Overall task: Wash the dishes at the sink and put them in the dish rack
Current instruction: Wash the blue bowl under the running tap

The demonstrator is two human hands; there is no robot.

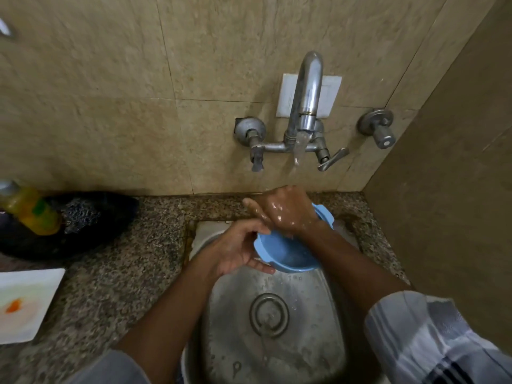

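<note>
A light blue plastic bowl (288,256) with side handles is held tilted over the far end of the steel sink (313,322). My left hand (238,249) grips its left rim from the side. My right hand (285,210), wet and shiny, lies across the top of the bowl under the running water, fingers pointing left. Water streams from the steel tap (306,106) onto my right hand. The far part of the bowl is hidden behind that hand.
On the speckled granite counter (124,273) to the left stand a yellow bottle (30,209) and a dark basin holding a scrubber (80,214). A white square plate (25,303) with orange residue lies at the left edge. Two wall valves flank the tap.
</note>
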